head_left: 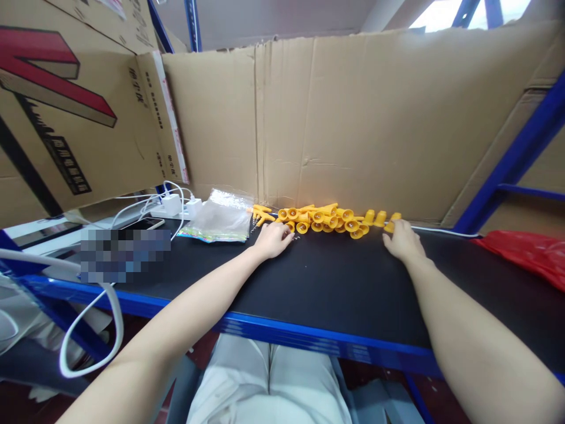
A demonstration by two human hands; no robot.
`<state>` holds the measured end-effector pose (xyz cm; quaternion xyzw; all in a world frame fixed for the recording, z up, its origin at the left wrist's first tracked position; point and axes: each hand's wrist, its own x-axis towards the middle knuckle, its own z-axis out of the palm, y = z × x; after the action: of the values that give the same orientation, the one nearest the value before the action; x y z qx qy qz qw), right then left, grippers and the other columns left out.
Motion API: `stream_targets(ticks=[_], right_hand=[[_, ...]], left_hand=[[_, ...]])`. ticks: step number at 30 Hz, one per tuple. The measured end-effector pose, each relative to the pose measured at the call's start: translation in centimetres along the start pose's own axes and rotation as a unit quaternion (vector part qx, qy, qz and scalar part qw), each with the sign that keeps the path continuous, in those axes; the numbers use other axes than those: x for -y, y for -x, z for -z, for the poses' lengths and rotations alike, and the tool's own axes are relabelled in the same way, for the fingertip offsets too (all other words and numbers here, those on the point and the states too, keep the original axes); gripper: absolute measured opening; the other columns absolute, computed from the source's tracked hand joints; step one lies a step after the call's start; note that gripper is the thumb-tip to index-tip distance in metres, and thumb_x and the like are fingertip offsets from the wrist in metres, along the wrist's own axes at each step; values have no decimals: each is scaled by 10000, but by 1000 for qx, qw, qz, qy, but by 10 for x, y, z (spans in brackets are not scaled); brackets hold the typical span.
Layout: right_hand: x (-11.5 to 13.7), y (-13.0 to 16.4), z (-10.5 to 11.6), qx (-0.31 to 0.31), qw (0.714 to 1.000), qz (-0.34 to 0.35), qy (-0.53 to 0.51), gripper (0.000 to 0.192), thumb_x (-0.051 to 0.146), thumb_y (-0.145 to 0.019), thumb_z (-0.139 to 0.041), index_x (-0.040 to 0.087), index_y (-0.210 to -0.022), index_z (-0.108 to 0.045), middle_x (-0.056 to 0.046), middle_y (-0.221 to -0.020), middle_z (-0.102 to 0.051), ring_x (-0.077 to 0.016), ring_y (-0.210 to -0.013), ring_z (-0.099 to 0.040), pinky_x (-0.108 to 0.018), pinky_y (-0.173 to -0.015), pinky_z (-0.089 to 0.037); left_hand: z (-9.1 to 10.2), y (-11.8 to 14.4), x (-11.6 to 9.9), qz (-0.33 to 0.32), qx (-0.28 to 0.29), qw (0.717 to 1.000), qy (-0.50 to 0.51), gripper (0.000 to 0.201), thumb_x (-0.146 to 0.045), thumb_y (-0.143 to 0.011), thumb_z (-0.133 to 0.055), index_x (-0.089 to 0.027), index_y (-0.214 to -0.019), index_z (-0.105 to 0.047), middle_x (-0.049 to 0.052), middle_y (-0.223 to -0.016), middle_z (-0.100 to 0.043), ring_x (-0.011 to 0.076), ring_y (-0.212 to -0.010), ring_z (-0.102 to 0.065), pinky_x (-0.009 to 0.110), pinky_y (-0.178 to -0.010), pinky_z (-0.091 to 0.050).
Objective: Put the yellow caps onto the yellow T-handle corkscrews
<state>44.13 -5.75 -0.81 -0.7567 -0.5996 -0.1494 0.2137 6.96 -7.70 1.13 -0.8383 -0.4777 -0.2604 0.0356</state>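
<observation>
Yellow plastic horn-shaped pieces (329,219) lie in a loose row along the back of the black tabletop, many with their round flared ends facing me. At the left end of the row is my left hand (273,240), its fingers curled close to the pieces; whatever they hold, if anything, is hidden. Beyond the right end, my right hand (404,240) has its fingers closed around a yellow cup-shaped piece (394,219), which they partly cover. Two similar upright yellow pieces (375,218) stand just left of that hand.
Clear plastic bags (218,218) lie left of the row, near white chargers (171,204) and cables. A red plastic bag (525,250) rests at the right. Cardboard (375,118) walls off the back, and a printed carton (88,106) leans at the left. A blue rail (282,333) edges the front.
</observation>
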Motion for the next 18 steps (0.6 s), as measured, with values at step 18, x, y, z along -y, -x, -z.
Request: stream_targets(ticks=[18], right_hand=[[9, -39, -25, -106, 992, -47, -41, 617, 305, -814, -434, 147, -1398, -313, -184, -1514, -154, -356, -1361, -195, -631, -1042, -167]], left_hand=[[15, -6, 18, -25, -60, 997, 37, 279, -251, -876, -414, -162, -663, -570, 23, -664, -579, 136, -654, -540, 250, -632, -377]])
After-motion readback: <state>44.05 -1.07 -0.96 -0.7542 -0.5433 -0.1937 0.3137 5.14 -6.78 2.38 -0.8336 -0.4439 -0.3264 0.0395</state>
